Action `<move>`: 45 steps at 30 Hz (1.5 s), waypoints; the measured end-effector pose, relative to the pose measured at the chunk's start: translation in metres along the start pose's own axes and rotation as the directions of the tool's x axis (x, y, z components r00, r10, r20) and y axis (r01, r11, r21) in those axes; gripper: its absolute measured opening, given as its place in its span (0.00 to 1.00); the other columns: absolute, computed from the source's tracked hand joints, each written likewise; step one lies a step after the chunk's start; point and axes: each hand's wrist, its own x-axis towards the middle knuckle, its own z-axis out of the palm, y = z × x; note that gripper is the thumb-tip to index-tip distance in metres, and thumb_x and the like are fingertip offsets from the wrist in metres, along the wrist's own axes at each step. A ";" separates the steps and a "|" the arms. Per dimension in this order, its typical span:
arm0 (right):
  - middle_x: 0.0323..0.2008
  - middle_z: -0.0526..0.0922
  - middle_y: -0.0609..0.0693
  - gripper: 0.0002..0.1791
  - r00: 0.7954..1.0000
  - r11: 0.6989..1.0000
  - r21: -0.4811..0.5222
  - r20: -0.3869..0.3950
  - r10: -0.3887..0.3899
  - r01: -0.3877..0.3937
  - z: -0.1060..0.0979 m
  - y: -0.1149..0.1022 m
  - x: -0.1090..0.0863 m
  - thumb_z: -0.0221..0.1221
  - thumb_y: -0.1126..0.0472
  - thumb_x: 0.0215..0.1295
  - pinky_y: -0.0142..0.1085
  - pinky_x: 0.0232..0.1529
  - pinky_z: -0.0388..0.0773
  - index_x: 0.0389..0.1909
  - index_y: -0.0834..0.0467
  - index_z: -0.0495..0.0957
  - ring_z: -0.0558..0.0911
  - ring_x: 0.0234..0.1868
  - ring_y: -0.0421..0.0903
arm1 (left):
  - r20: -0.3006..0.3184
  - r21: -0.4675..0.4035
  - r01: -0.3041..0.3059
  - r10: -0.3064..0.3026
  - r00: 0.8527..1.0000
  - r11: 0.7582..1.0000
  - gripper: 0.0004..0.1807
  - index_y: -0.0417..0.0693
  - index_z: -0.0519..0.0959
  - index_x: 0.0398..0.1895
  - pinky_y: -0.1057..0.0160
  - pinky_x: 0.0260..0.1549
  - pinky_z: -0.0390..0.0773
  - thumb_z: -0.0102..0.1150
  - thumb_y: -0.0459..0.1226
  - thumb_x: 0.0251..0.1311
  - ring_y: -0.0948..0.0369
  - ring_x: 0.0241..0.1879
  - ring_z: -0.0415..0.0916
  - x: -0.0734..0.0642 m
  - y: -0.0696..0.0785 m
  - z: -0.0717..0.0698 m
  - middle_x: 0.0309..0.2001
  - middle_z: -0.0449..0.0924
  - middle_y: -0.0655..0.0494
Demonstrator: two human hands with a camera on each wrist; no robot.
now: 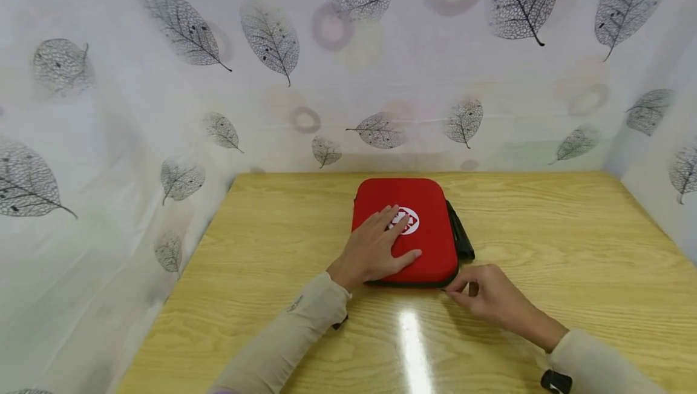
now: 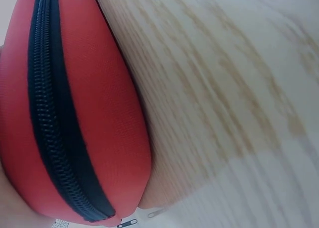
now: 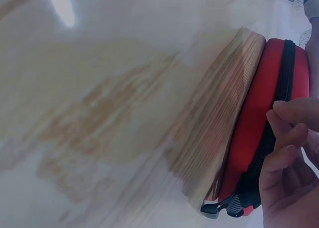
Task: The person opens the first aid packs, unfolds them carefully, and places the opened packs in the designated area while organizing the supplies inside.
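Note:
A red zippered case (image 1: 425,194) with a white round emblem lies on the table. My left hand (image 1: 373,249) rests on its lid with the fingers spread, partly covering the emblem. At the near right corner, my right hand (image 1: 492,297) pinches a small dark zipper pull (image 1: 443,289) between thumb and forefinger. The black zipper (image 2: 45,103) runs round the case's side and looks closed along the stretch seen in the left wrist view. In the right wrist view, the pinching fingertips (image 3: 280,106) sit against the zipper band and hide most of the pull.
A black strap (image 1: 460,233) hangs from the case's right side, and a dark buckle (image 3: 232,205) shows on it in the right wrist view. The wood-grain table (image 1: 272,218) meets a leaf-patterned curtain (image 1: 381,79) behind the case.

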 end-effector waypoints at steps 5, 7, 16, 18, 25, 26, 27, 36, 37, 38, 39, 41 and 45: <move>0.25 0.84 0.36 0.09 1.000 0.997 -0.072 -0.026 -0.012 0.010 -0.002 -0.001 0.000 0.72 0.71 0.53 0.29 0.18 0.73 0.27 0.52 0.88 0.73 0.19 0.29 | 0.010 -0.015 -0.004 0.004 1.000 1.000 0.42 0.56 0.62 0.79 0.58 0.75 0.51 0.43 0.67 0.68 0.53 0.77 0.52 0.000 0.000 -0.001 0.79 0.54 0.51; 0.26 0.84 0.37 0.10 0.999 0.995 -0.100 -0.032 -0.011 0.008 -0.003 -0.001 0.000 0.72 0.71 0.53 0.29 0.18 0.73 0.27 0.52 0.88 0.73 0.19 0.28 | 0.019 -0.022 0.005 -0.005 1.000 1.000 0.42 0.57 0.61 0.79 0.57 0.75 0.51 0.43 0.67 0.68 0.53 0.77 0.52 0.000 0.000 -0.001 0.79 0.53 0.51; 0.25 0.85 0.37 0.09 0.997 0.983 -0.182 -0.075 0.007 -0.021 -0.008 -0.002 0.004 0.72 0.71 0.51 0.28 0.18 0.72 0.26 0.52 0.88 0.72 0.19 0.27 | 0.038 -0.003 0.032 -0.032 0.999 0.999 0.42 0.58 0.59 0.80 0.55 0.75 0.53 0.41 0.67 0.69 0.52 0.78 0.51 -0.002 -0.003 -0.004 0.80 0.52 0.51; 0.25 0.85 0.36 0.10 0.997 0.981 -0.189 -0.079 0.022 -0.037 -0.009 -0.001 0.005 0.72 0.71 0.52 0.28 0.18 0.71 0.26 0.52 0.87 0.71 0.18 0.28 | 0.045 0.007 0.038 -0.038 0.998 0.999 0.42 0.58 0.59 0.80 0.55 0.75 0.53 0.41 0.67 0.69 0.52 0.78 0.51 -0.003 -0.004 -0.005 0.80 0.52 0.51; 0.24 0.85 0.39 0.09 0.992 0.977 -0.185 -0.094 0.089 -0.105 -0.017 0.007 0.011 0.70 0.72 0.54 0.29 0.15 0.68 0.28 0.54 0.88 0.69 0.15 0.30 | 0.048 0.027 0.066 -0.067 0.997 0.997 0.42 0.59 0.59 0.80 0.55 0.75 0.54 0.40 0.68 0.69 0.51 0.77 0.53 -0.009 -0.008 -0.008 0.79 0.54 0.50; 0.24 0.85 0.40 0.09 0.991 0.976 -0.191 -0.100 0.090 -0.108 -0.019 0.008 0.013 0.70 0.72 0.54 0.30 0.15 0.68 0.28 0.54 0.88 0.69 0.15 0.30 | 0.039 0.030 0.067 -0.068 0.997 0.997 0.42 0.59 0.59 0.80 0.55 0.75 0.55 0.40 0.68 0.69 0.51 0.76 0.54 -0.010 -0.009 -0.009 0.78 0.55 0.50; 0.24 0.85 0.40 0.08 0.990 0.974 -0.197 -0.106 0.093 -0.112 -0.021 0.010 0.014 0.70 0.72 0.54 0.30 0.16 0.68 0.28 0.55 0.88 0.69 0.15 0.30 | 0.030 0.034 0.065 -0.066 0.997 0.997 0.42 0.59 0.60 0.79 0.55 0.74 0.56 0.40 0.68 0.68 0.51 0.75 0.55 -0.011 -0.010 -0.009 0.78 0.57 0.50; 0.26 0.86 0.45 0.04 0.984 0.956 -0.251 -0.127 0.125 -0.154 -0.036 0.027 0.034 0.69 0.70 0.57 0.31 0.18 0.69 0.29 0.57 0.89 0.71 0.17 0.33 | -0.036 0.011 0.046 -0.045 0.998 0.999 0.38 0.56 0.69 0.74 0.55 0.70 0.63 0.46 0.65 0.68 0.52 0.69 0.60 -0.015 -0.017 -0.011 0.69 0.65 0.48; 0.26 0.86 0.45 0.04 0.984 0.954 -0.254 -0.126 0.128 -0.157 -0.037 0.029 0.037 0.69 0.70 0.57 0.31 0.18 0.69 0.30 0.58 0.89 0.71 0.17 0.34 | -0.041 0.007 0.044 -0.044 0.998 0.999 0.37 0.56 0.70 0.74 0.55 0.70 0.63 0.47 0.64 0.68 0.51 0.69 0.60 -0.015 -0.017 -0.011 0.69 0.65 0.48; 0.27 0.87 0.46 0.03 0.984 0.954 -0.256 -0.123 0.130 -0.158 -0.038 0.031 0.040 0.68 0.70 0.57 0.31 0.18 0.69 0.30 0.59 0.89 0.71 0.16 0.35 | -0.046 0.006 0.040 -0.040 0.998 0.999 0.37 0.55 0.71 0.73 0.55 0.70 0.63 0.48 0.63 0.69 0.51 0.69 0.60 -0.016 -0.018 -0.011 0.69 0.66 0.48; 0.27 0.87 0.47 0.03 0.984 0.953 -0.259 -0.121 0.132 -0.160 -0.040 0.033 0.043 0.68 0.70 0.58 0.31 0.18 0.68 0.30 0.59 0.89 0.70 0.16 0.35 | -0.047 0.005 0.037 -0.036 0.998 0.999 0.36 0.54 0.71 0.73 0.55 0.70 0.63 0.49 0.62 0.69 0.51 0.69 0.61 -0.016 -0.018 -0.010 0.69 0.66 0.48; 0.27 0.87 0.48 0.03 0.983 0.950 -0.263 -0.117 0.142 -0.169 -0.042 0.036 0.048 0.67 0.69 0.58 0.31 0.18 0.68 0.30 0.60 0.89 0.70 0.16 0.37 | -0.045 -0.002 0.031 -0.031 0.998 1.000 0.35 0.53 0.71 0.73 0.55 0.70 0.63 0.49 0.61 0.69 0.51 0.70 0.61 -0.017 -0.018 -0.010 0.69 0.66 0.48; 0.28 0.87 0.49 0.04 0.980 0.947 -0.262 -0.106 0.166 -0.188 -0.046 0.043 0.057 0.66 0.69 0.59 0.32 0.19 0.67 0.32 0.62 0.88 0.70 0.17 0.39 | -0.021 -0.028 0.037 -0.038 0.999 0.999 0.35 0.52 0.70 0.73 0.53 0.72 0.61 0.50 0.60 0.70 0.50 0.73 0.59 -0.018 -0.017 -0.011 0.73 0.64 0.49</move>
